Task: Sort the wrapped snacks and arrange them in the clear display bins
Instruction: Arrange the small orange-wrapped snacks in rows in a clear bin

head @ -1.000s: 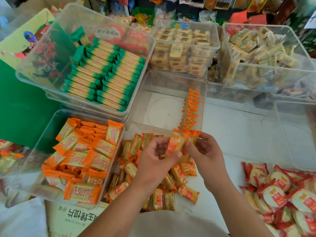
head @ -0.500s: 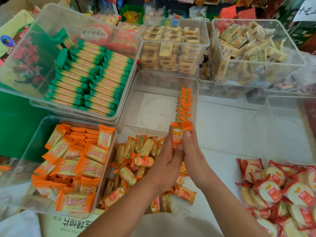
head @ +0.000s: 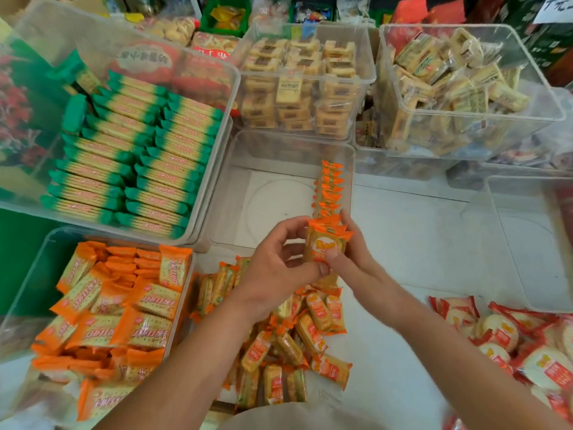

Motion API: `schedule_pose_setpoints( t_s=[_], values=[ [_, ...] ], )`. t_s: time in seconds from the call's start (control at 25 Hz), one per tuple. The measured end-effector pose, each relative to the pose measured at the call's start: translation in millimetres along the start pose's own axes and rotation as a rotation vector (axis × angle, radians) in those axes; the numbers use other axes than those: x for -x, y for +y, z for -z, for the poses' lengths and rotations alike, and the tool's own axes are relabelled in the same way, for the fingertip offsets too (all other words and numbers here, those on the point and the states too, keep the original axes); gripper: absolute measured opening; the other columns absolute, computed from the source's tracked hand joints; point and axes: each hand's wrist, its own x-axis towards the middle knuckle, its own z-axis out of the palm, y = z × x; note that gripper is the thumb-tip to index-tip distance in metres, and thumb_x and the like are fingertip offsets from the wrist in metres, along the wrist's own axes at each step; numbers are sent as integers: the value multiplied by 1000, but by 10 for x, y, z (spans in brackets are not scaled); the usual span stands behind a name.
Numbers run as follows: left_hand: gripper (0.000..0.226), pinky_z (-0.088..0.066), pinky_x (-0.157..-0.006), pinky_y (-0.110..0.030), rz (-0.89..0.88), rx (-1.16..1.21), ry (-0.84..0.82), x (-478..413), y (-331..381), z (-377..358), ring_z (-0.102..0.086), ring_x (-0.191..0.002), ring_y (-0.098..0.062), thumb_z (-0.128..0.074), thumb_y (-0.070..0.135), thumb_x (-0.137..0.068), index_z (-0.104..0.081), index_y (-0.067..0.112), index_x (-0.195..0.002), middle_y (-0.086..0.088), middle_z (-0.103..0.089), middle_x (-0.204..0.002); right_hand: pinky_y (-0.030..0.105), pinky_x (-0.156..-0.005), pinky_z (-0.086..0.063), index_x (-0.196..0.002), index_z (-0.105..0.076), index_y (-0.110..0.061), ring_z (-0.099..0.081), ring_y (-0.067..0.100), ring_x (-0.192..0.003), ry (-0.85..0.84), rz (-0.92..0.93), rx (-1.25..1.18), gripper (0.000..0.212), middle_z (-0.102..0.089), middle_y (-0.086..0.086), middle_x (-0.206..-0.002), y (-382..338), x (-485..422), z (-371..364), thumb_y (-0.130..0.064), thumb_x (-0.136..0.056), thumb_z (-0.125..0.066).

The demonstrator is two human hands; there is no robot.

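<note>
Orange wrapping marks what we look at first: a small stack of orange-wrapped snack packets [head: 325,243], held upright between both hands just over the near rim of the middle clear plastic bin [head: 223,193]. The left hand [head: 279,268] curls its fingers [head: 288,229] round the stack's left edge, with the thumb at the bottom. The right hand [head: 359,259] sets its thumb on the front wrapper, and its other fingers lie behind the right edge. Both hands grip the stack. We cannot count the packets, since only the front one faces us and the thumbs cover its lower end. Just beyond it a row of orange packets [head: 330,187] stands on edge along the bin's right wall. We cannot tell whether the held stack touches that row.

Nearer us, a loose pile of similar orange packets [head: 297,346] lies on the white bench [head: 418,243], partly hidden under the left forearm. To the left, orange cracker packs [head: 108,305] fill a clear bin, and beyond them green-ended cracker packs [head: 133,150] lie in neat rows in another. At the back, pale biscuit packs [head: 304,82] show only dimly through cloudy bin walls. Red-and-white round cracker packets [head: 511,346] at the lower right are cut off by the frame edge. The right forearm is blurred, and the wrapper print is too small for us to read.
</note>
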Motion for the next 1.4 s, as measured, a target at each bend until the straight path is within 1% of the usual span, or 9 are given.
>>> schedule_pose_setpoints(
  t_s=[0.12,0.24,0.44,0.6,0.72,0.92,1.12,1.24,1.4],
  values=[
    [80,-59,-90,-39,-45,-107,-12,-312,47,122,-69,-110,-19,-93,18,-64,-58,35,-135,4,-66,-125,32,-94,-58,-159,-30,-23,-67,14,-118,-59,-54,146,104,-61,-4,-134,-188,-368,441,-26,-73,-88],
    [92,-52,-102,-36,-85,-202,-29,-635,128,180,-64,-119,-12,-93,9,-64,-51,29,-144,5,-63,-131,35,-98,-57,-150,-45,-26,-68,7,-112,-165,-44,465,105,-64,-7,-128,-436,-827,736,-42,-61,-98],
    [90,-33,-118,-32,-23,-323,-44,-1229,179,341,-39,-143,2,-81,14,-74,-42,34,-153,20,-49,-151,25,-87,-51,-135,-51,-29,-59,4,-102,-98,11,836,84,-53,-12,-122,-546,-1620,891,-49,-63,-90],
    [68,-45,-102,-30,143,-329,299,-1533,-99,452,-51,-132,-10,-69,7,-87,-46,25,-149,10,-52,-143,30,-100,-38,-138,-54,-19,-46,20,-119,-8,152,1094,88,-52,-3,-122,-64,-2232,885,-57,-66,-87],
    [60,-50,-92,-29,244,-339,314,-1694,-346,527,-59,-120,-14,-66,7,-92,-48,23,-146,4,-54,-139,32,-103,-32,-136,-57,-18,-44,27,-121,11,205,1267,82,-57,1,-122,249,-2527,841,-60,-70,-81],
    [59,-50,-105,-36,322,-488,235,-1984,-679,537,-61,-121,-21,-63,13,-94,-46,20,-150,-1,-51,-146,45,-101,-29,-142,-47,-22,-42,27,-124,-17,140,1611,78,-58,-1,-131,493,-2710,833,-69,-82,-64],
    [68,-51,-103,-38,314,-651,144,-2292,-778,410,-64,-117,-21,-69,29,-93,-40,21,-153,0,-52,-146,44,-103,-32,-148,-42,-22,-42,28,-128,-19,94,1681,83,-50,2,-135,461,-2731,791,-72,-84,-58],
    [47,-58,-92,-43,223,-639,126,-2491,-873,371,-71,-93,-20,-70,42,-82,-60,34,-127,4,-70,-119,42,-105,-35,-146,-48,-24,-46,28,-128,3,112,1504,87,-51,2,-133,279,-2586,942,-75,-77,-48],
    [37,-58,-90,-44,136,-615,185,-2646,-1047,291,-71,-97,-21,-62,35,-82,-67,34,-118,4,-74,-108,40,-98,-45,-129,-66,-23,-54,26,-122,160,245,1398,55,-61,-2,-125,254,-2367,1180,-48,-82,-76]
  ],
)
